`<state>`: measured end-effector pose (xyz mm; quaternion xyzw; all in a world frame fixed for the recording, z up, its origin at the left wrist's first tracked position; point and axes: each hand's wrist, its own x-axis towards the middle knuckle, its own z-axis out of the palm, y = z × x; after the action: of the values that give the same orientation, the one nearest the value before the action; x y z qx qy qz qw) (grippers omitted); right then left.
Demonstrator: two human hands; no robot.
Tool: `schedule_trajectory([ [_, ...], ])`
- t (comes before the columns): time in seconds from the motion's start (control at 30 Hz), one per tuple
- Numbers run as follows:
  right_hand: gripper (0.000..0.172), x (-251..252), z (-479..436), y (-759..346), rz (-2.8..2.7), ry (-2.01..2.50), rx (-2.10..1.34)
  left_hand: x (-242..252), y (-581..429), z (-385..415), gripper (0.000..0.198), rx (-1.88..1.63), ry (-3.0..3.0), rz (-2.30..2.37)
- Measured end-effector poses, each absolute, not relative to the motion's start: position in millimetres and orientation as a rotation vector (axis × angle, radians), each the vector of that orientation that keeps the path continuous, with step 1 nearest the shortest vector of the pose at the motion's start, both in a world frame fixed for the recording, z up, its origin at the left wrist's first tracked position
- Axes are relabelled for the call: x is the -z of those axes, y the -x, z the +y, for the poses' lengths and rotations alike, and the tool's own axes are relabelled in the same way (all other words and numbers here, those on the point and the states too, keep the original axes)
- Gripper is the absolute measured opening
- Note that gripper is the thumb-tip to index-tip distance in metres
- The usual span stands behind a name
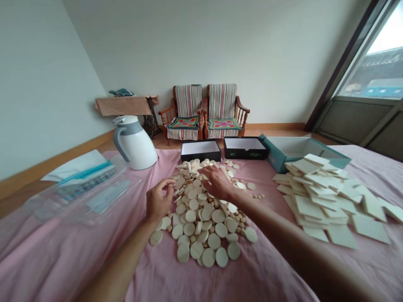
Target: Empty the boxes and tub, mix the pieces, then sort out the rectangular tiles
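A heap of pale round wooden discs (214,241) lies in the middle of the pink cloth, with small wooden balls (242,220) mixed in, mostly along its right side. My left hand (160,200) is at the heap's left edge, fingers loosely curved and thumb apart from the forefinger; no disc shows in it. Over the upper part of the heap, my right hand (217,182) reaches across with its fingers stretched out, palm down. What lies under that palm is hidden.
Two black boxes with white insides, one left (200,151) and one right (245,148), stand behind the heap. A teal box (277,157) and piled square wooden pieces (315,205) are at right. A white jug (138,147) and clear plastic bags (94,193) are at left.
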<state>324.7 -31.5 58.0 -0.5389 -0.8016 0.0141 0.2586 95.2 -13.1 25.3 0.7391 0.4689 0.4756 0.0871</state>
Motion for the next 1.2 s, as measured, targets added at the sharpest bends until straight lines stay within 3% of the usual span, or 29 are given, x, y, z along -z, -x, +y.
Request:
schedule_trajectory([
  [0.17, 0.032, -64.8, 9.5, -273.0, -1.972, 1.722, 0.108, -26.4, -93.2, -13.0, 0.02, -1.436, -2.196, 1.417],
  [0.37, 0.023, -63.4, 31.4, -274.2, -1.817, 1.816, 0.001, -26.7, -92.5, -13.6, 0.019, -1.422, -2.195, 1.416],
  [0.63, 0.028, -79.7, -42.8, -411.9, -1.417, 1.755, 0.065, -27.1, -91.9, -11.1, 0.019, -1.42, -2.1, 1.407],
  [0.8, 0.03, -79.7, -107.5, -516.6, -1.148, 2.018, 0.303, -22.2, -91.6, -6.1, 0.018, -1.403, -2.041, 1.373],
  [0.97, 0.026, -75.0, -130.5, -575.0, -0.932, 2.216, 0.307, -20.1, -91.8, -4.4, 0.018, -1.416, -2.026, 1.353],
  [1.13, 0.038, -79.7, -115.1, -534.0, -1.013, 2.146, 0.598, -21.8, -91.4, -4.7, 0.019, -1.426, -2.036, 1.36],
  [1.2, 0.032, -84.2, -109.6, -483.8, -1.331, 1.905, 0.458, -22.4, -91.1, -5.3, 0.02, -1.43, -2.044, 1.374],
])
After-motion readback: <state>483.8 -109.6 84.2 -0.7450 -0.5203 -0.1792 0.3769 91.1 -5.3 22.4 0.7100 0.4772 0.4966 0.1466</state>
